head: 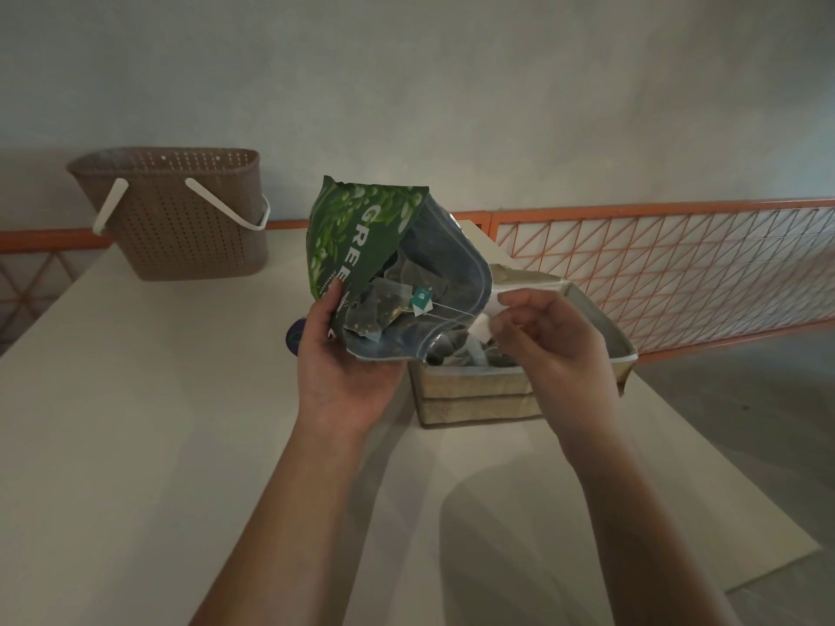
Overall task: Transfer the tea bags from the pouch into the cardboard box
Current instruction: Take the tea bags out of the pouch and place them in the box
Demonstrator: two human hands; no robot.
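A green tea pouch (357, 232) hangs above the table, its silver-lined mouth open towards me. My left hand (348, 368) grips its lower left edge. Several pyramid tea bags (375, 305) show inside, one with a green and white tag (422, 301). My right hand (555, 341) pinches a white paper tag (480, 329) whose thin string runs back into the pouch. The cardboard box (479, 397) stands on the table under and behind my right hand, its top open, with several tea bags (465, 354) lying inside.
A brown perforated plastic basket (180, 219) with white handles stands at the table's far left. An orange wire-mesh rail (655, 264) runs along the far right edge. A dark round object (294, 337) peeks out behind my left hand. The white table (158, 422) spreads in front.
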